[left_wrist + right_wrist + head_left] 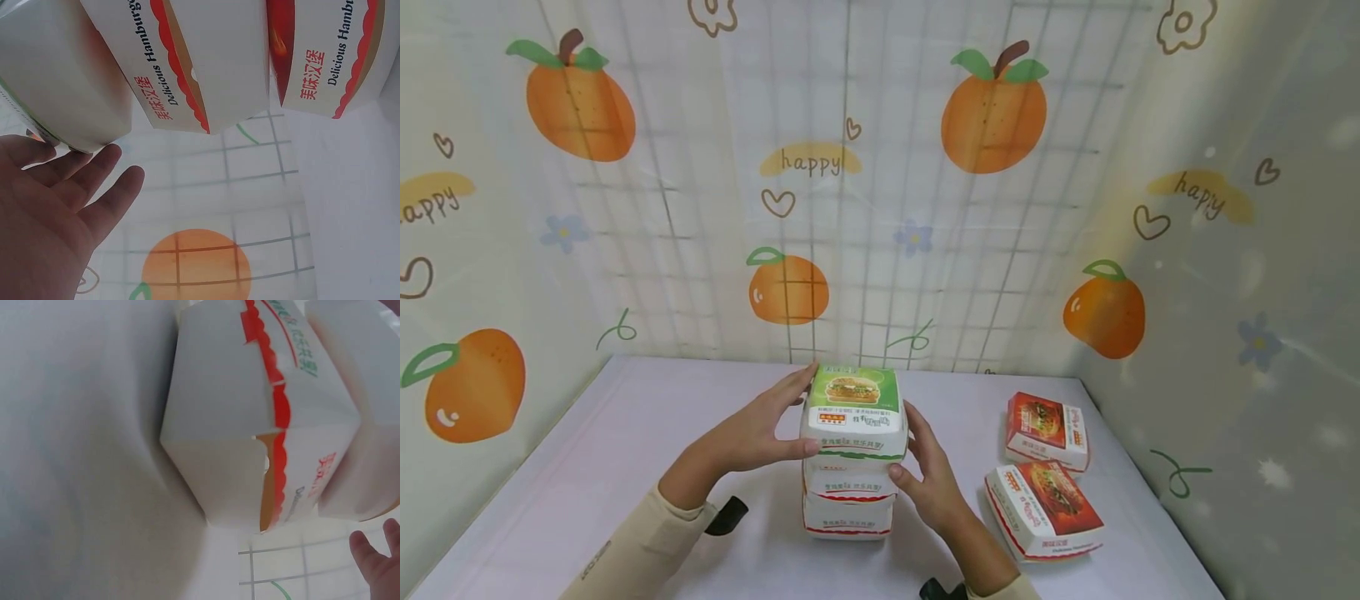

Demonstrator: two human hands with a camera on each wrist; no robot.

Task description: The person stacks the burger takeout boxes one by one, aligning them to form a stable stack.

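Observation:
Three paper hamburger boxes stand in a stack in the head view. The top hamburger box (pixel 853 408) has a green lid with a burger picture; the middle box (pixel 850 482) and bottom box (pixel 847 515) carry red scalloped trim. My left hand (pixel 760 425) holds the top box's left side, thumb at the front and fingers toward the back. On the other side my right hand (pixel 936 479) holds it, thumb at the lower front corner. Spread left fingertips (pixel 109 156) meet the box's edge in the left wrist view. Two right fingertips (pixel 362 544) show beyond the boxes.
Two red-lidded hamburger boxes, a rear one (pixel 1048 429) and a front one (pixel 1045 510), lie close together right of the stack. The white table (pixel 700 392) ends at a curtain (pixel 880 208) printed with oranges, with a wire grid showing through behind.

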